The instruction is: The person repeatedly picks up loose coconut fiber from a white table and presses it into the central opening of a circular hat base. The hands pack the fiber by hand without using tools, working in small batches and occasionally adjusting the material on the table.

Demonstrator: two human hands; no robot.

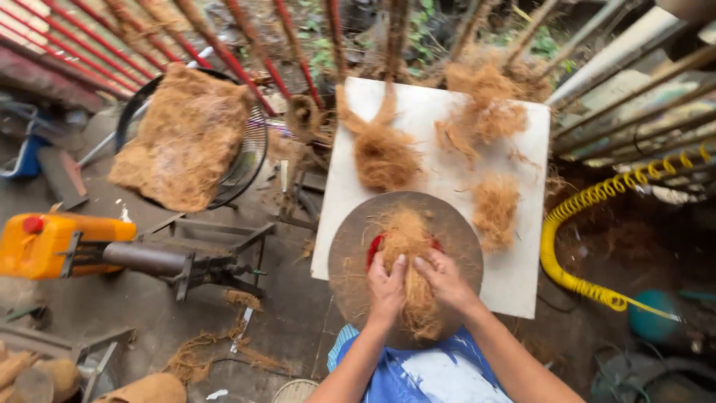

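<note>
both hands, left (386, 287) and right (444, 277), pinching coir (409, 257) on the round disc (350, 254) | keep fingertips close, tease evenly (red bit underneath) | worktop (514, 276) holds spare tufts

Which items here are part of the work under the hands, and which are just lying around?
In use: left hand, right hand, coir bundle, round board, red piece.
Lying about: fibre mat, orange machine, yellow coiled hose, loose coir clumps.

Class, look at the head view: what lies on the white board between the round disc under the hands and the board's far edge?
In the head view, loose clumps of brown coconut fibre lie on the white board beyond the round disc.
</note>
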